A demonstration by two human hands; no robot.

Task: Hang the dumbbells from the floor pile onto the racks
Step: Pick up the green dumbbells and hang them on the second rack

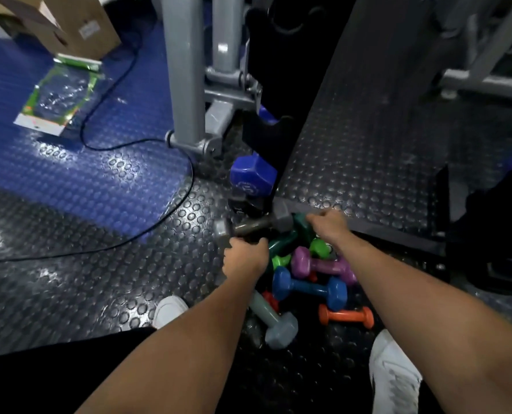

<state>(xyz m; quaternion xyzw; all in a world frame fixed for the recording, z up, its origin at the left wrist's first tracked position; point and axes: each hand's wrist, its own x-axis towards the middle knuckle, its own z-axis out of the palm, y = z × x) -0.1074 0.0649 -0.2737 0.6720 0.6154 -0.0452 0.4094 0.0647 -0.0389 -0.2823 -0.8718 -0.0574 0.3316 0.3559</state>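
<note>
A pile of coloured dumbbells lies on the black studded floor between my feet: a blue one, a purple one, an orange one, a pale grey one and green ones. My left hand grips the handle of a grey dumbbell lifted just above the pile. My right hand reaches onto a dark green dumbbell at the pile's far edge; its fingers curl on it. The black rack stands just beyond, with a large blue dumbbell hanging low on it.
A grey machine frame stands left of the rack. A black cable snakes over the blue floor. A cardboard box and a plastic package lie at far left. My white shoes flank the pile.
</note>
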